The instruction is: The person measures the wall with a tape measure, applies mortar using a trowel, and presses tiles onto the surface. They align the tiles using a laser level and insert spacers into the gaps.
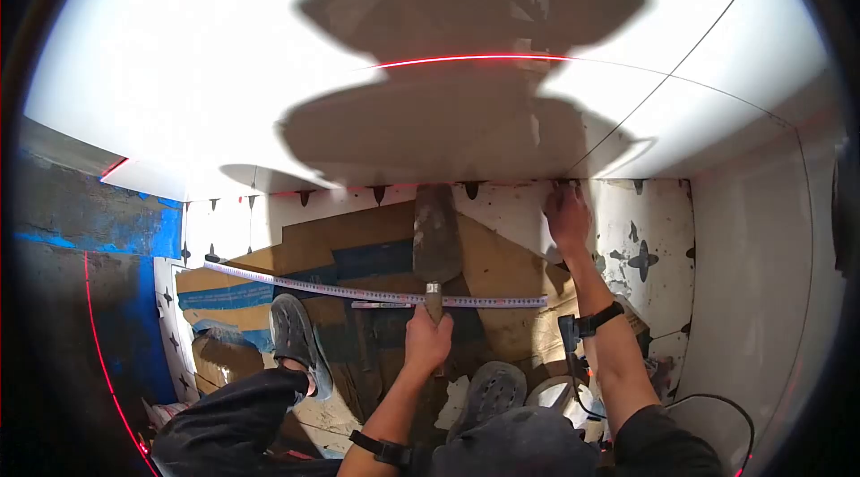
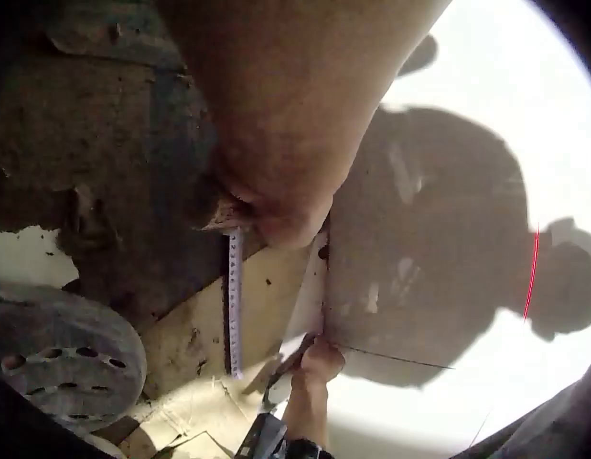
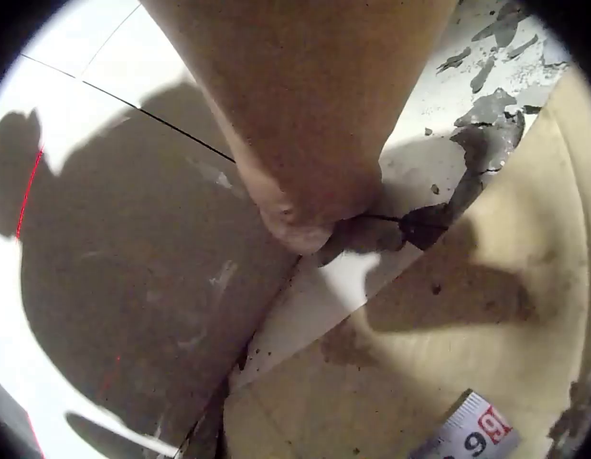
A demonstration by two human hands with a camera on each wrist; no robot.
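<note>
My left hand (image 1: 427, 341) grips the wooden handle of a trowel (image 1: 436, 235), its grey, mortar-stained blade pointing at the wall. In the left wrist view the handle's butt (image 2: 215, 208) sticks out of the fist. My right hand (image 1: 570, 215) is down at the wall's foot, fingertips right at the joint between wall and floor. The right wrist view shows that hand (image 3: 305, 215) from behind, with its fingers mostly hidden; I cannot tell whether they hold anything. A long white measuring strip (image 1: 305, 285) lies across the floor, passing by the trowel handle.
Cardboard sheets (image 1: 511, 325) cover much of the white tiled floor. Dark wedge-shaped pieces (image 1: 379, 195) line the wall's foot. The glossy white wall (image 1: 179, 56) carries a red laser line (image 1: 466, 58). A marker-like stick (image 1: 381, 305) lies beside the strip. Grey shoes (image 1: 300, 334) stand close by.
</note>
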